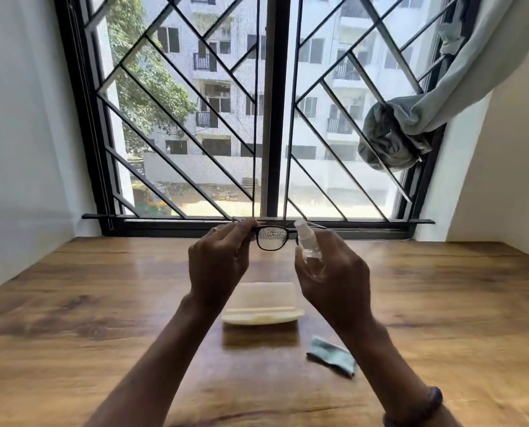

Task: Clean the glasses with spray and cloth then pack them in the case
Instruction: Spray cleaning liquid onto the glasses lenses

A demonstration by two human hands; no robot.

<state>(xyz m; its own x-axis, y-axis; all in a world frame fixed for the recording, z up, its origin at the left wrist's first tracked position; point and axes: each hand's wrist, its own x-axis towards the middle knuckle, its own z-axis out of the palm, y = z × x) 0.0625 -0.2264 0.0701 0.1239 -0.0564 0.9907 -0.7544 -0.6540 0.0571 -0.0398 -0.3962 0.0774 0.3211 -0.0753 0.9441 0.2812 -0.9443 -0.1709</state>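
I hold black-framed glasses (272, 238) up above the table, in front of the window. My left hand (218, 261) pinches the frame at its left side. Fine droplets cover the one lens that shows; the other is hidden behind the bottle. My right hand (331, 277) grips a small clear spray bottle (307, 241), its nozzle close to the right of the lens. Below my hands, a pale cream glasses case (261, 314) lies open on the table. A light blue cloth (332, 355) lies flat to the right of the case, partly under my right forearm.
The wooden table (103, 303) runs up to a black-framed window with diagonal bars (269, 118). White walls close in on both sides. A knotted grey curtain (392, 134) hangs at the upper right.
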